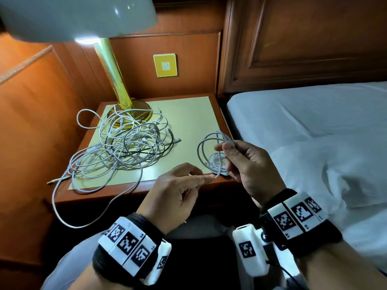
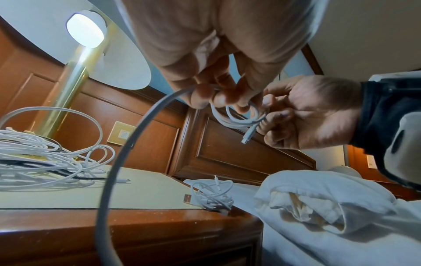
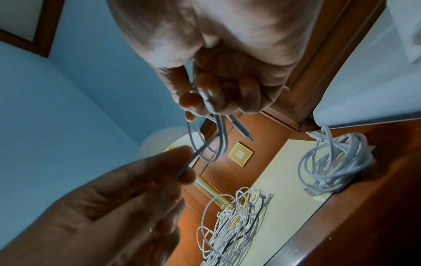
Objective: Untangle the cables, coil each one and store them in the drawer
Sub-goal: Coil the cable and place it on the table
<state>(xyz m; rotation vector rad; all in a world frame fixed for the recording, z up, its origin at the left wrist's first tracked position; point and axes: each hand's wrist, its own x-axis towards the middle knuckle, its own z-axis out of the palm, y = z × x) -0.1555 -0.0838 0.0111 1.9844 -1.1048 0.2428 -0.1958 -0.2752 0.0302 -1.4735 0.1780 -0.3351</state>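
The person's right hand is raised over the front right corner of the wooden bedside table, its fingers curled round a few loose loops of thin pale grey cable — the loops hang from the fingertips, and in the right wrist view a slim plug end pokes out below the knuckles. The left hand sits just beside it, nearer the front edge, thumb and forefinger pinching the same cable where it leaves the loops. From that pinch the free length sweeps down over the front edge of the table in a wide curve and back up onto the top.

On the cream mat that covers the table top, a big tangle of white cables with one black cable among them spreads from the back left to the middle, part of it draped over the round brass foot of the lamp and one loop hanging off the left edge. At the front right corner lies a small bundle of white cable already wound up, its flat USB plug pointing left — well apart from the tangle.

A white-sheeted bed stands just right of the table. A square yellow wall switch is set in the wood panelling behind.
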